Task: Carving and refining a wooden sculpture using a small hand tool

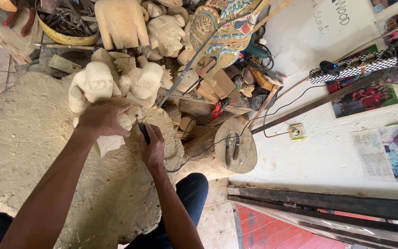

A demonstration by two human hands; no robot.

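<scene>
Your left hand (101, 121) is pressing down, fingers curled, on a pale wooden carving (109, 140), pinning it against the dusty work block (33, 133). Just to its right, your right hand (153, 150) is closing tight around a black rotary tool (143, 131), its tip touching the carving beside the left fingers. A black cord (208, 143) is trailing away from the right hand toward a round wooden stump (236, 147). Beyond both hands, unfinished pale figures (116, 80) are standing; farther off, a painted carving (224, 27) is leaning.
</scene>
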